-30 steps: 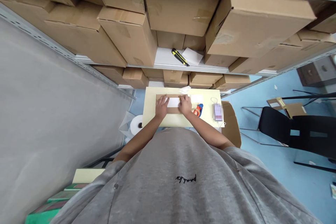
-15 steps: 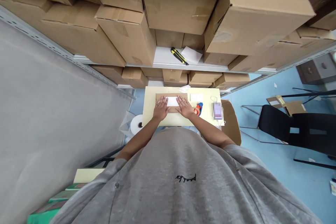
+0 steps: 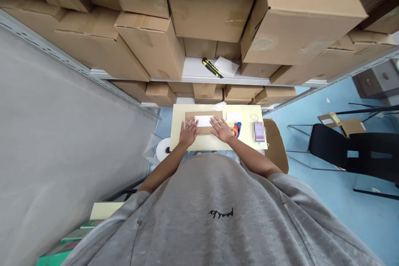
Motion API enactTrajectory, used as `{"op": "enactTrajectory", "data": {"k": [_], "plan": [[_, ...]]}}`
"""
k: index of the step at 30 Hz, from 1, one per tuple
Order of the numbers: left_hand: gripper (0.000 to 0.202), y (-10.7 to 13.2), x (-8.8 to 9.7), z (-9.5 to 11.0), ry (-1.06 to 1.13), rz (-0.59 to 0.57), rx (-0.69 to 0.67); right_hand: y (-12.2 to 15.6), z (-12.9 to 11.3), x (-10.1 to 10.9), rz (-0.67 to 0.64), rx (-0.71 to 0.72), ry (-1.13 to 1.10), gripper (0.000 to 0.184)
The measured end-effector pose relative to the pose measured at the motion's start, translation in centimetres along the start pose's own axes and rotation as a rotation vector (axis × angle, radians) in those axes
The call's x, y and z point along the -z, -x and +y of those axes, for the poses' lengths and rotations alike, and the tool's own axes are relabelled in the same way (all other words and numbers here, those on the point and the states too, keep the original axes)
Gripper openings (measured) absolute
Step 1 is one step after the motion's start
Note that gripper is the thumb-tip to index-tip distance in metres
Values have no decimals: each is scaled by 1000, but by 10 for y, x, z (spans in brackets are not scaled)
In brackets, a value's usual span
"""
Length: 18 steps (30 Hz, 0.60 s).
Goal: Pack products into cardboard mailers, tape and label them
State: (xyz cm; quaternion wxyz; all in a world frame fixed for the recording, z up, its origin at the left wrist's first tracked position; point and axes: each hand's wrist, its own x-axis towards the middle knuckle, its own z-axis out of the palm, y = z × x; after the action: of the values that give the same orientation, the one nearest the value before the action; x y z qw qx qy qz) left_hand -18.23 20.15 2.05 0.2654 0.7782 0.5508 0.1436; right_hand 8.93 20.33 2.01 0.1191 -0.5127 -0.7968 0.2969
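Observation:
A brown cardboard piece (image 3: pixel 204 131) lies on the pale yellow table (image 3: pixel 178 133), with a white paper label (image 3: pixel 203 121) on its upper face. My left hand (image 3: pixel 188 132) rests flat at the cardboard's left end, fingers spread near the label's left edge. On the right end lies my right hand (image 3: pixel 222 129), palm down with fingers apart, its fingertips by the label's right edge. Just right of that hand is a blue tape dispenser (image 3: pixel 239 129) with an orange roll. Neither hand grips anything.
A shelf ahead carries several cardboard boxes (image 3: pixel 212 8), plus a yellow-black utility knife (image 3: pixel 212 67) beside white paper (image 3: pixel 227 66). A phone (image 3: pixel 258 131) lies at the table's right. Left stands a white roll (image 3: pixel 162 149); a black chair (image 3: pixel 330 145) is at right.
My left hand has slid slightly left and toward me, showing more of the label. My right hand has shifted a little rightward.

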Motion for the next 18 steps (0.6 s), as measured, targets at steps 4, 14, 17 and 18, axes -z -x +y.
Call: {"op": "enactTrajectory", "data": {"k": [4, 14, 17, 18], "plan": [[63, -5, -10, 2, 10, 116, 162, -1, -1, -7, 133, -177, -2, 67], [107, -52, -6, -15, 405, 149, 739, -52, -9, -26, 376, -792, -304, 104], [92, -50, -3, -22, 462, 130, 726, -51, -9, -18, 327, -859, -320, 98], [90, -50, -3, -23, 466, 127, 724, -50, -9, -16, 313, -866, -323, 94]]}}
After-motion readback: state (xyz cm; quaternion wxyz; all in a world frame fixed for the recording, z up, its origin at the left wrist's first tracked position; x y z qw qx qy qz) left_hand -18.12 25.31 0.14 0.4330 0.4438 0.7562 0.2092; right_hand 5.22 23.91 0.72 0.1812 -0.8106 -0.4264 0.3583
